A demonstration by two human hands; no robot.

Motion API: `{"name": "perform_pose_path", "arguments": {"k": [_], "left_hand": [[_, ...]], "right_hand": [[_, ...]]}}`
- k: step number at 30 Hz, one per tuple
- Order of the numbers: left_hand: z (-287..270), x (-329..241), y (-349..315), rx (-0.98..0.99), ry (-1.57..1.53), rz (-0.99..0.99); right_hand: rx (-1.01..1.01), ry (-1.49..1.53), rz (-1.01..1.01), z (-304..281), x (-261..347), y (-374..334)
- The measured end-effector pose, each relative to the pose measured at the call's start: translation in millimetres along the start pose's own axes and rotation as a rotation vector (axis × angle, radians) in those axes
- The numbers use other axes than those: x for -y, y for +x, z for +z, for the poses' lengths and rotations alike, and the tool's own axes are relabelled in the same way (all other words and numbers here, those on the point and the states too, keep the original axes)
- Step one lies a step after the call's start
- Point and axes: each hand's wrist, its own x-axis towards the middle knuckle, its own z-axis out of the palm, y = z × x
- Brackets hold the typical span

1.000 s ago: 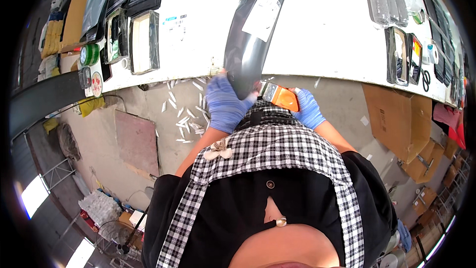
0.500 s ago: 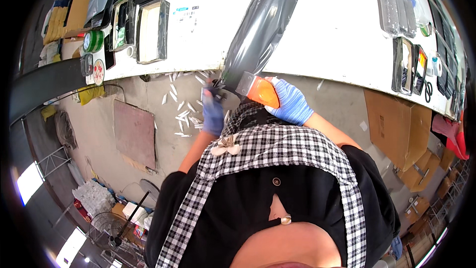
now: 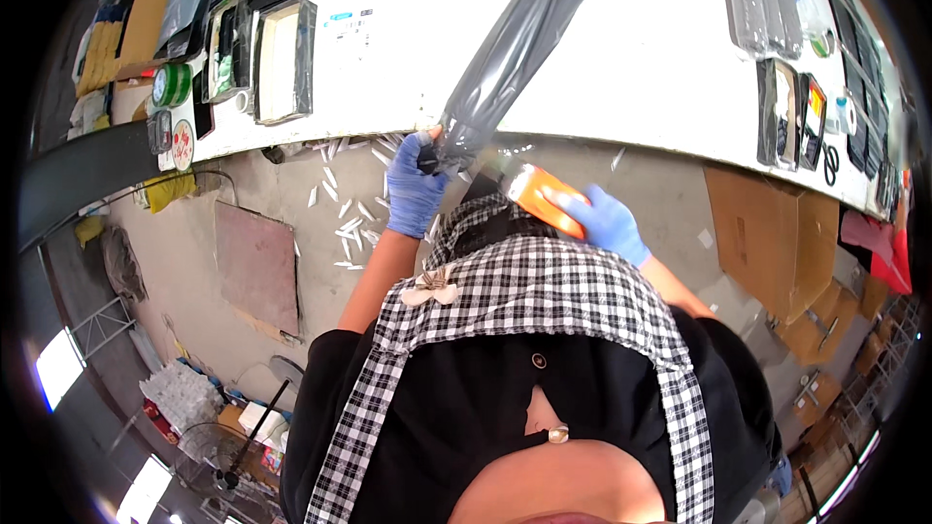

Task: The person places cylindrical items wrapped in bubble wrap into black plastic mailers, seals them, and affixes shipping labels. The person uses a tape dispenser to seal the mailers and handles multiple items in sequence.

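1. The bag (image 3: 529, 34), long, dark and glossy, lies slantwise on the table (image 3: 641, 58), its near end jutting past the near edge toward the apron (image 3: 544, 286).
2. The left hand (image 3: 416, 189), gloved in blue, has its fingers curled around that near end, pinching the plastic at the table's edge. If this pinch loosens, the folds could spring open, since the film looks slick.
3. The right hand (image 3: 612, 218), also gloved, is wrapped around the orange dispenser (image 3: 546, 199), just beside the bag's end. Whether tape runs between the two is too blurred to tell. A tilted dispenser could lay tape crooked, or catch a glove if the left fingers are in its way.
4. With its end unsupported, the bag could slide or twist under a hard pull.
5. On the table's left, well apart from the bag, are a label (image 3: 348, 29), a tray (image 3: 284, 60) and a green roll (image 3: 172, 84); scissors (image 3: 830, 164) lie at the right.
6. White strips (image 3: 354, 228) litter the floor; they could slip underfoot.
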Motion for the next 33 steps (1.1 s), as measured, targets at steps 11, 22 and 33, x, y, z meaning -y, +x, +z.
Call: {"name": "perform_pose_path", "arguments": {"k": [11,22,33], "left_hand": [[-50,-6,30,-0.154,0.468,-0.225],[7,-94,108,0.415,0.464,-0.35],[69,-108,194,0.525,0.162,0.521]], "right_hand": [[0.31,0.4,0.48,-43,-33,29],[-0.285,0.248,0.669,-123,-101,76],[-0.331,1.331,0.142,-156,-14,291]]}}
